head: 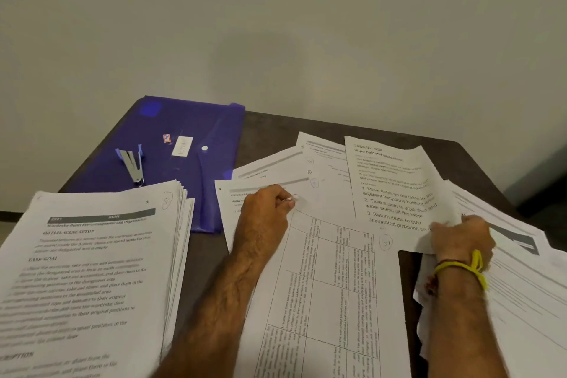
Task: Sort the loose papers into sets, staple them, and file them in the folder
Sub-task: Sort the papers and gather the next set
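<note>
The left grip [270, 205] pinches the table sheet [325, 285]; the right grip [460, 233] clutches a printed page [395, 187], separating sets; stapler [132, 164] waits beyond on the folder [190, 120].

I saw matt white paper sheets [331, 285] beside a glossy translucent purple plastic folder [171, 144]; on the folder, a shiny metal stapler [132, 164]; the table [276, 132] was dark matt.

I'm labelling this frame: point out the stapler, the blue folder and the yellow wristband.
Silver metal stapler [132, 164], head view, its top arm.
Blue plastic folder [184, 120], head view, bare flap.
Yellow wristband [457, 267], head view, strap across wrist.
</note>
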